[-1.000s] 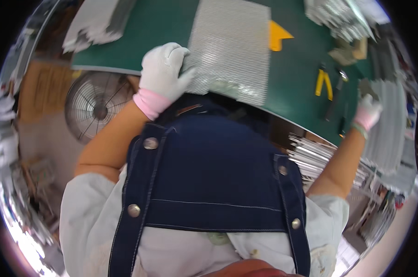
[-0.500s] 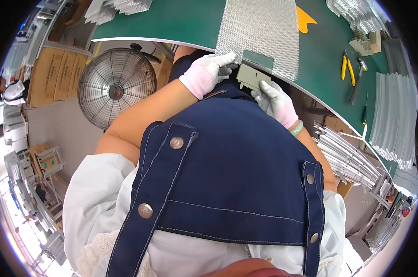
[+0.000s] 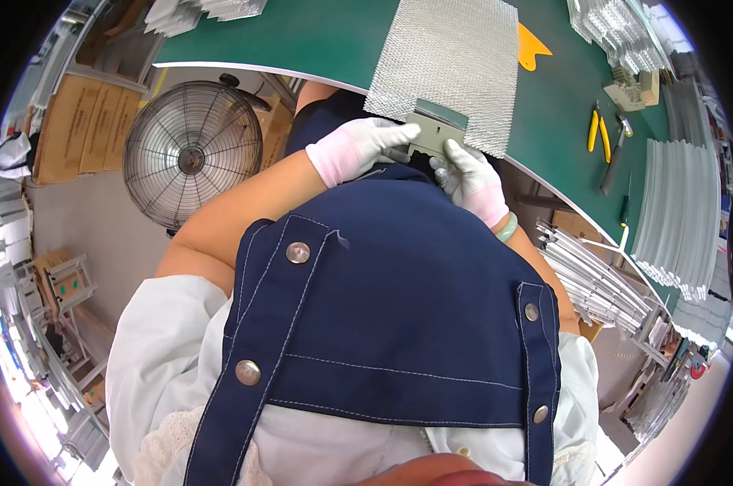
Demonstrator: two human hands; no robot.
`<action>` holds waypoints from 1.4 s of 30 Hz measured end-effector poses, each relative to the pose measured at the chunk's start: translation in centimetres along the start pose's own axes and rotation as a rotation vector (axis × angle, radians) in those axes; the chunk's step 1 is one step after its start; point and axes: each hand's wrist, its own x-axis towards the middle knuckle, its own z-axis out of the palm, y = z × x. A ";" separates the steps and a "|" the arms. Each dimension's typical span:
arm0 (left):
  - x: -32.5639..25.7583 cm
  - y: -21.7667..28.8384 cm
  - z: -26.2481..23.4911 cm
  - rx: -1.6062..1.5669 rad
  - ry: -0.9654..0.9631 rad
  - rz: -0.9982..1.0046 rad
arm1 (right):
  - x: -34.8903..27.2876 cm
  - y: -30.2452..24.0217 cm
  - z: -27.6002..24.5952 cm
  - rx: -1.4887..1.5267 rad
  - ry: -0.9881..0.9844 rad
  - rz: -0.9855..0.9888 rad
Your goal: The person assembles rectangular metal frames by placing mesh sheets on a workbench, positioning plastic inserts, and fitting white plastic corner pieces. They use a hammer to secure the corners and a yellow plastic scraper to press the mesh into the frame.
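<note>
A silver mesh sheet (image 3: 451,61) lies on the green table and reaches to its front edge, where a rectangular notch is cut into it. At that notch a grey-green metal plate (image 3: 433,134) with a small slot is held against the sheet's edge. My left hand (image 3: 358,148), in a white and pink glove, grips the plate's left end with the thumb on top. Gloved the same way, my right hand (image 3: 472,180) pinches the right end, thumb on the upper face. The fingers under the plate are partly hidden.
Right of the mesh lie a yellow scraper (image 3: 532,49), yellow-handled pliers (image 3: 599,134) and a hammer (image 3: 616,158). Stacked metal strips (image 3: 678,215) line the table's right side. A floor fan (image 3: 192,154) stands at left, near cardboard boxes (image 3: 83,130).
The plate has moved up and left into the mesh's notch and now covers part of it. My left hand has shifted from the mesh edge onto the plate's left end.
</note>
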 end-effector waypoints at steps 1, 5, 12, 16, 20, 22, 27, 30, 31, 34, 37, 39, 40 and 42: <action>0.1 0.1 0.2 0.062 0.018 -0.017 | 0.0 0.0 0.1 -0.009 -0.011 -0.001; 0.2 0.8 0.5 0.098 0.029 -0.017 | -1.3 -1.0 1.7 0.033 0.088 -0.037; 0.9 -0.3 -0.3 -0.067 -0.034 0.030 | -0.3 -1.0 -1.2 0.294 -0.206 0.014; 1.0 -0.4 -0.4 -0.154 -0.073 0.033 | 0.3 -0.9 -1.7 0.378 -0.306 0.060; 0.9 -0.2 0.4 -0.107 0.000 0.038 | 0.3 -0.8 -1.9 0.092 -0.141 -0.047; -0.1 1.0 1.7 -0.020 0.127 -0.005 | -0.2 -1.1 -1.2 -0.309 0.116 -0.152; -3.5 5.1 -0.9 0.803 0.005 -0.064 | -1.3 -0.7 -4.4 -0.154 -0.113 0.176; -3.6 10.5 -0.9 1.405 -0.003 0.062 | -1.7 -2.1 -2.4 -0.418 -0.264 0.199; -2.0 11.1 -1.0 1.786 0.056 0.408 | -1.0 -1.4 -2.0 -0.525 -0.197 0.139; 7.8 12.4 -1.6 1.676 0.118 1.274 | -0.3 -0.7 0.8 -0.338 -0.203 0.239; 10.8 9.7 -2.0 1.940 -0.005 1.111 | 0.1 -0.3 3.0 -0.244 -0.016 0.114; 10.6 9.7 -1.7 1.958 -0.006 1.077 | 0.9 0.6 1.9 -0.247 -0.050 0.102; 10.7 9.9 -1.6 1.968 -0.004 1.059 | 1.4 0.8 1.4 -0.249 -0.069 0.097; 10.8 9.9 -1.4 2.000 0.039 1.049 | 1.6 0.0 3.7 -0.125 0.027 0.000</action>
